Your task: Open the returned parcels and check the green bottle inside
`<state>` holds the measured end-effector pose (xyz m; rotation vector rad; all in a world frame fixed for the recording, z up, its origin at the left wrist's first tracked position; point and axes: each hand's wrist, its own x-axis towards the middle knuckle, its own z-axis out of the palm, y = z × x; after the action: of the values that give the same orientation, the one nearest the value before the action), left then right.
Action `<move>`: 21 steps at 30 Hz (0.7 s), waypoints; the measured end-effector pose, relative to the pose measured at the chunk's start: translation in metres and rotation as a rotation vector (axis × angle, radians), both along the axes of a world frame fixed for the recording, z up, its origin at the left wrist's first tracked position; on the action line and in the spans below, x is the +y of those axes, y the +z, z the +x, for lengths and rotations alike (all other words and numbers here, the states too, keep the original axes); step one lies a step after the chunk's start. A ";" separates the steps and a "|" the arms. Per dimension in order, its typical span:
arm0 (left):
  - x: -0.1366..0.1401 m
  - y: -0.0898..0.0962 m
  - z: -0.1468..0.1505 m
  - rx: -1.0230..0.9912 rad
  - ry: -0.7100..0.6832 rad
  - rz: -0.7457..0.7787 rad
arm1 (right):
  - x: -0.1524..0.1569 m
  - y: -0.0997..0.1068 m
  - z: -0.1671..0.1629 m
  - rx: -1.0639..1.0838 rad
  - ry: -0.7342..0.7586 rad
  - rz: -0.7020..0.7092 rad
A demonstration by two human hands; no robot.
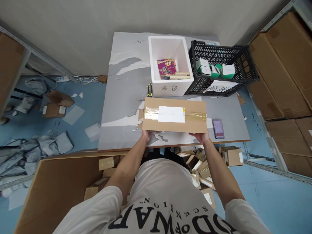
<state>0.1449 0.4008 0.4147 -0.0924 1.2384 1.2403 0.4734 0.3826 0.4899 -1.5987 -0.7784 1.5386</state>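
A long brown cardboard box (174,127) with clear tape and a white label (168,114) is held level over the front part of the table. My left hand (146,135) grips its near left corner from below, and my right hand (201,136) grips the near right corner. The box hides most of the fingers on both sides. Just past the box's far left edge lies a yellow and black box cutter (149,90). To the right of my right hand rests a phone (218,128) with a purple screen.
Behind the box stand a white foam bin (172,87) holding books and a black crate (219,87) with green-and-white boxes. Torn paper covers parts of the grey table (119,107). A big open carton (60,175) is at my left; small boxes (200,165) lie below the table edge.
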 end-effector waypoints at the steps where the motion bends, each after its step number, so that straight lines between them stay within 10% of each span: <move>1: -0.001 0.002 -0.001 0.005 -0.006 -0.007 | -0.001 0.001 -0.001 0.003 0.000 0.001; 13: -0.018 0.054 -0.007 0.081 -0.136 0.134 | -0.029 0.037 -0.010 0.145 -0.159 0.077; 21: -0.059 0.111 0.004 0.208 -0.468 0.244 | -0.137 0.095 0.039 -0.039 -0.441 0.162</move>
<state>0.1484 0.3413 0.5255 0.4902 1.1873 0.9935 0.5126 0.2459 0.5847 -1.5563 -0.5101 1.1040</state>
